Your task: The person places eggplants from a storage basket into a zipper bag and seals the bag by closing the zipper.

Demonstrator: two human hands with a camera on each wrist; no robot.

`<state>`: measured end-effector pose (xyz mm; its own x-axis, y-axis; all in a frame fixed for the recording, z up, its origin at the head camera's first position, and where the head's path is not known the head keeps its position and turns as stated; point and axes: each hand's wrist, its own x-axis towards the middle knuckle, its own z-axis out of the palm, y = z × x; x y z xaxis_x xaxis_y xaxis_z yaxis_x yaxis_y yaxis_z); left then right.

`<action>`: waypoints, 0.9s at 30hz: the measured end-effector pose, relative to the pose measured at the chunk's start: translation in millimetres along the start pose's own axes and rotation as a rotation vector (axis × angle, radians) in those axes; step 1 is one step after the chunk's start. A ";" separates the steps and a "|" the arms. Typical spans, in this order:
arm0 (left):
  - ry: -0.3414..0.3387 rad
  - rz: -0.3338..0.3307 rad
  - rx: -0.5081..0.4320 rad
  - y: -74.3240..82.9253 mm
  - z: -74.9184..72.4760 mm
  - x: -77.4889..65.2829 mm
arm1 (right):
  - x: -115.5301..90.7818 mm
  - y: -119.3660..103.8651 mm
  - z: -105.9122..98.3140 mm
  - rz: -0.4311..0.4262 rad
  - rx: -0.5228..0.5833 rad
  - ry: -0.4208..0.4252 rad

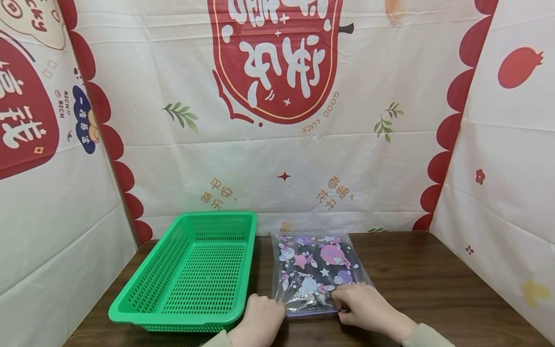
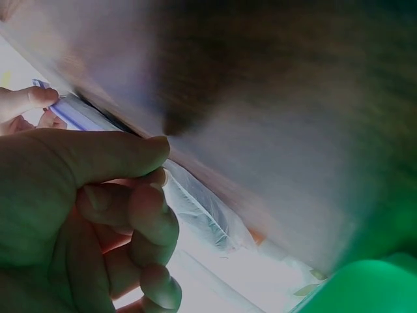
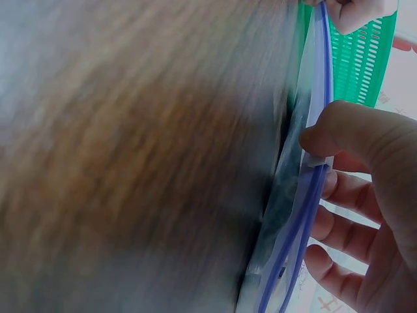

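A clear zip bag [image 1: 318, 275] with a purple zip strip [image 1: 310, 314] lies on the table, its strip edge toward me. Through it shows a dark print with pink, white and purple cartoon figures. My left hand [image 1: 262, 319] pinches the bag's near left corner between thumb and fingers. Along the near edge, to the right, my right hand [image 1: 366, 307] pinches the zip strip between thumb and forefinger. In the right wrist view the purple strip [image 3: 303, 222] parts into two lines on one side of that pinch; its other fingers curve loosely behind.
A green perforated plastic basket [image 1: 250, 260] stands on the dark wooden table [image 1: 416, 289], close by my left hand. Printed cloth walls [image 1: 269, 154] enclose the table at the back and both sides.
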<state>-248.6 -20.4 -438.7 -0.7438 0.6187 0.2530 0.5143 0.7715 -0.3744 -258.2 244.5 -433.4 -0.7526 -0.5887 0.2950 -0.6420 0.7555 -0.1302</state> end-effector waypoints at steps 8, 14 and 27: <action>0.001 0.001 -0.005 0.4 -0.1 -0.5 | -1.4 1.1 -1.0 -0.012 -0.014 0.008; 0.001 0.002 0.017 1.0 -0.1 -1.0 | -1.5 2.7 -0.6 -0.035 -0.024 0.015; -0.022 -0.006 0.017 3.0 -1.3 -0.3 | -6.6 6.7 -2.3 -0.035 -0.042 0.015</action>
<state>-246.3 -18.0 -438.7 -0.7563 0.6103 0.2355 0.5026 0.7726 -0.3879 -257.2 254.1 -434.1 -0.7273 -0.6108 0.3130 -0.6610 0.7462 -0.0797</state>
